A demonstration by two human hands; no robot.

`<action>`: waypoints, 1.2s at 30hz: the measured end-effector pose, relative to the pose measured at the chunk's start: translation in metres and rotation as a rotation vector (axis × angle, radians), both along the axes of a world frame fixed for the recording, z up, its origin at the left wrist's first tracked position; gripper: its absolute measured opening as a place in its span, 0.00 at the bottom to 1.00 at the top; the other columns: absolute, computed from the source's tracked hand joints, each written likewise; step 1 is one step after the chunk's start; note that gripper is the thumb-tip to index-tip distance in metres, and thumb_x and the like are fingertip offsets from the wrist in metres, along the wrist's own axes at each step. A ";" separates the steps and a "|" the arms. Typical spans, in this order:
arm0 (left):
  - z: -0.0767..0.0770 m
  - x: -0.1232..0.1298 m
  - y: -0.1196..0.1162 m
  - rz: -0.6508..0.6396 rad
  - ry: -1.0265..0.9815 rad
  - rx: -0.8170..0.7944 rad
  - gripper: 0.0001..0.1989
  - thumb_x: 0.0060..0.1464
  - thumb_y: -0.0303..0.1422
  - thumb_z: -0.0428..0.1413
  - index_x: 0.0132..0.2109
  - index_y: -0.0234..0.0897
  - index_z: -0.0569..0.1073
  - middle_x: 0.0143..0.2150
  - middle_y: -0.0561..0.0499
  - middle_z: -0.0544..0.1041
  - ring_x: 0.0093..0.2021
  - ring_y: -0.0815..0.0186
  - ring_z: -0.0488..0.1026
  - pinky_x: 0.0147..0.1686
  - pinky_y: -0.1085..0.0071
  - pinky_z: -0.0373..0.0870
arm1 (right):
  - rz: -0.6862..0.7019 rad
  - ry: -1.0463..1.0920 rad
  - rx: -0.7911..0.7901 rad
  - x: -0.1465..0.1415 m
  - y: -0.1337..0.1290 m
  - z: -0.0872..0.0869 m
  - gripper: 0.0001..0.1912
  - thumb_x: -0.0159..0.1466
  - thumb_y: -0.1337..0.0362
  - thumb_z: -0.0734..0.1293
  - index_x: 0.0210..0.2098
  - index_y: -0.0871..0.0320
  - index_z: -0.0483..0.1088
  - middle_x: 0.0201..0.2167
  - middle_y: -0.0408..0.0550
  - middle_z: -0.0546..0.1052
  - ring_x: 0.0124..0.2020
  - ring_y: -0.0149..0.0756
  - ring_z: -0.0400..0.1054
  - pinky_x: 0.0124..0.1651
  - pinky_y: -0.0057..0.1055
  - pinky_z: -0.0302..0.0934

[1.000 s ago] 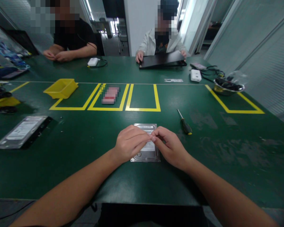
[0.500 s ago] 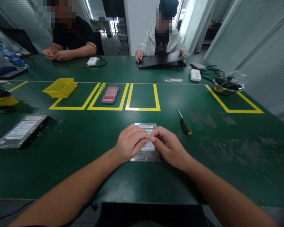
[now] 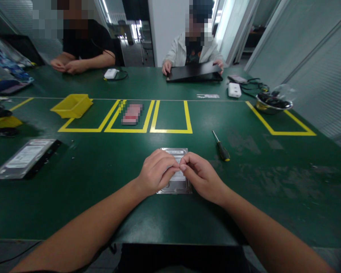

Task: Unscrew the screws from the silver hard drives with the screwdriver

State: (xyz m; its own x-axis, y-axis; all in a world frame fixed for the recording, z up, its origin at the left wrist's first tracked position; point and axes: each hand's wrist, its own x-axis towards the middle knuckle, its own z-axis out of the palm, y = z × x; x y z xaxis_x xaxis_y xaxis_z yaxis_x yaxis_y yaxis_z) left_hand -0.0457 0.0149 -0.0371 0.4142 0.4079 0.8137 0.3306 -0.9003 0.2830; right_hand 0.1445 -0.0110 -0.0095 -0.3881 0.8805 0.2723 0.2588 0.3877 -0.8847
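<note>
A silver hard drive [image 3: 177,187] with a white label lies flat on the green table [image 3: 147,227], close in front of me. Over its left part is my left hand [image 3: 158,171], fingers pinched together. My right hand [image 3: 202,175] is over its right part, also pinched, and the fingertips of both hands meet above the label. Whatever is between the fingertips is too small or hidden to make out. A screwdriver [image 3: 222,150] with a dark and yellow handle lies to the right, beyond my right hand.
Another labelled drive [image 3: 24,157] lies at the left. Further back are a yellow bin [image 3: 74,106], a pink object [image 3: 132,114] within yellow tape and a metal bowl [image 3: 274,108] of dark items. Across the table sit two people, one holding a black panel [image 3: 194,72].
</note>
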 end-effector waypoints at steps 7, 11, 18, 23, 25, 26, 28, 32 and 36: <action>0.001 0.001 -0.001 0.019 0.007 -0.014 0.05 0.58 0.27 0.57 0.42 0.36 0.70 0.35 0.49 0.76 0.37 0.64 0.72 0.40 0.65 0.70 | -0.009 0.018 -0.023 -0.001 -0.001 0.001 0.08 0.69 0.63 0.60 0.33 0.56 0.66 0.28 0.41 0.65 0.31 0.30 0.60 0.36 0.30 0.55; 0.001 0.000 -0.002 0.026 0.032 -0.009 0.06 0.57 0.26 0.57 0.42 0.35 0.70 0.36 0.49 0.76 0.38 0.64 0.72 0.40 0.64 0.70 | -0.016 0.013 -0.004 -0.001 0.000 -0.001 0.08 0.69 0.63 0.61 0.34 0.56 0.66 0.28 0.41 0.66 0.31 0.30 0.60 0.36 0.30 0.55; 0.001 -0.001 -0.001 0.024 0.038 -0.056 0.03 0.59 0.27 0.54 0.42 0.36 0.68 0.36 0.49 0.74 0.37 0.64 0.70 0.40 0.64 0.68 | -0.030 -0.069 0.075 0.001 0.001 -0.001 0.07 0.69 0.65 0.61 0.34 0.57 0.67 0.29 0.42 0.67 0.30 0.30 0.61 0.35 0.30 0.56; 0.003 -0.001 -0.001 0.035 -0.016 -0.142 0.01 0.59 0.27 0.51 0.38 0.35 0.66 0.32 0.51 0.69 0.33 0.66 0.66 0.35 0.67 0.64 | -0.027 -0.326 0.283 0.004 0.001 -0.003 0.06 0.67 0.68 0.60 0.36 0.60 0.68 0.33 0.48 0.70 0.35 0.35 0.64 0.40 0.33 0.59; 0.002 -0.002 0.000 0.056 -0.031 -0.172 0.02 0.60 0.27 0.49 0.37 0.36 0.65 0.31 0.52 0.68 0.33 0.67 0.65 0.35 0.67 0.63 | -0.029 -0.477 0.386 0.004 0.000 -0.004 0.08 0.68 0.67 0.59 0.37 0.61 0.70 0.35 0.52 0.72 0.38 0.39 0.64 0.43 0.36 0.60; 0.002 -0.003 0.000 0.065 -0.038 -0.187 0.03 0.60 0.27 0.48 0.37 0.36 0.65 0.31 0.52 0.67 0.33 0.67 0.65 0.35 0.67 0.62 | -0.026 -0.542 0.424 0.004 -0.001 -0.004 0.10 0.69 0.66 0.59 0.38 0.62 0.71 0.36 0.53 0.72 0.39 0.41 0.64 0.44 0.38 0.61; 0.000 -0.004 0.000 0.076 -0.048 -0.208 0.04 0.61 0.28 0.47 0.37 0.36 0.65 0.31 0.51 0.66 0.33 0.66 0.64 0.34 0.67 0.61 | -0.004 -0.636 0.467 0.003 -0.004 -0.003 0.12 0.69 0.63 0.59 0.40 0.63 0.72 0.38 0.55 0.73 0.41 0.43 0.64 0.46 0.41 0.61; -0.002 -0.005 0.002 0.086 -0.066 -0.231 0.06 0.63 0.29 0.45 0.36 0.37 0.63 0.31 0.51 0.65 0.32 0.66 0.63 0.34 0.66 0.60 | 0.070 -0.751 0.478 0.001 -0.010 0.001 0.18 0.69 0.56 0.61 0.45 0.65 0.72 0.44 0.59 0.72 0.48 0.48 0.63 0.54 0.46 0.60; -0.001 -0.005 0.003 0.115 -0.057 -0.241 0.06 0.64 0.28 0.45 0.37 0.37 0.63 0.32 0.52 0.65 0.33 0.67 0.64 0.34 0.67 0.61 | 0.079 -0.831 0.438 0.001 -0.016 0.003 0.27 0.66 0.47 0.63 0.52 0.63 0.70 0.52 0.63 0.70 0.57 0.56 0.59 0.59 0.52 0.57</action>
State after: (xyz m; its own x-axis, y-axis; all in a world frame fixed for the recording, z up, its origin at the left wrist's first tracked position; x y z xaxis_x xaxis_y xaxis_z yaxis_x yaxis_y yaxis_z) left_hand -0.0506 0.0179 -0.0385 0.3105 0.6344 0.7078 0.4044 -0.7621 0.5057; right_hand 0.1457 -0.0269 -0.0068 -0.6607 0.7282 0.1821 0.7004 0.6854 -0.1994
